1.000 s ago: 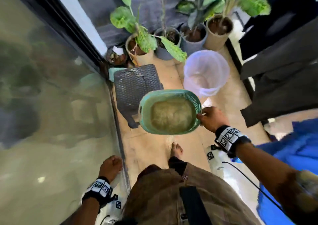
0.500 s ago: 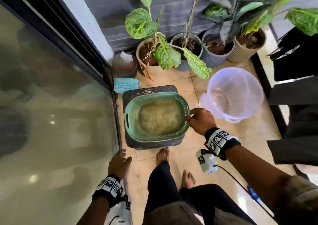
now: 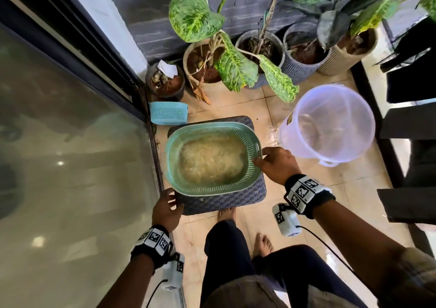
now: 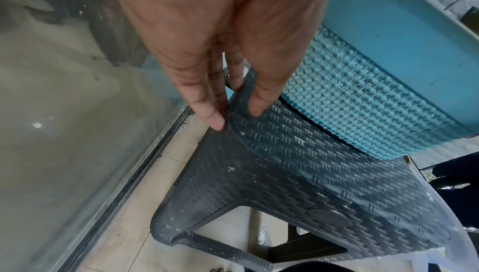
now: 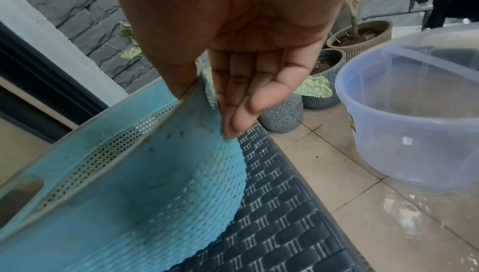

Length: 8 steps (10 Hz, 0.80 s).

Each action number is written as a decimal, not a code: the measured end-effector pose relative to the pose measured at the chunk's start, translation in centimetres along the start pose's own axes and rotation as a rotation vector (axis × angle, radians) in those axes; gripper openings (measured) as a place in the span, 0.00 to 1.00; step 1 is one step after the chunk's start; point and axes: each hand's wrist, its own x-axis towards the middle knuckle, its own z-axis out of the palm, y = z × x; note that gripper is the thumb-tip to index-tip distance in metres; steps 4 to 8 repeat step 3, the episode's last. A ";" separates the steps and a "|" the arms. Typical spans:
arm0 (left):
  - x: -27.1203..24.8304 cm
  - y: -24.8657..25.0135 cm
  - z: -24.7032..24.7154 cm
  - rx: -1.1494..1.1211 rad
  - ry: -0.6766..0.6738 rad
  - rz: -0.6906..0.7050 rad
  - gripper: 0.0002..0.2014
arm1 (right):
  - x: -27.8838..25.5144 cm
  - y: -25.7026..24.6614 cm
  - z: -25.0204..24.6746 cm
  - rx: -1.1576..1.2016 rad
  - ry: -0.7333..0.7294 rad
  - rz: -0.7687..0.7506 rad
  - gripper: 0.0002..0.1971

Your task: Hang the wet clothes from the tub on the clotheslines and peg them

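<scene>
Dark woven-pattern stool [image 3: 219,201] standing on a beige tiled floor [image 3: 342,182], close beside a glass sliding door [image 3: 70,166] with a dark frame. Behind the stool, a small blue perforated basket [image 3: 168,113] lies on the floor by the door track. Along the dark stone-faced wall [image 3: 146,8], a row of potted plants: a small dark pot [image 3: 165,83] holding a white tag, a cream pot [image 3: 203,62] with large variegated leaves, two grey textured pots [image 3: 304,57], and a ribbed beige pot [image 3: 342,55].
</scene>
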 end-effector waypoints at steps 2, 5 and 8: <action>-0.3 0.2 -1.2 0.072 -0.059 -0.014 0.24 | -0.7 -0.5 0.0 -0.020 -0.016 0.081 0.20; -1.5 0.9 -1.6 0.104 -0.062 -0.015 0.19 | -1.5 -1.0 -0.6 0.010 0.015 0.127 0.21; -1.5 0.9 -1.6 0.104 -0.062 -0.015 0.19 | -1.5 -1.0 -0.6 0.010 0.015 0.127 0.21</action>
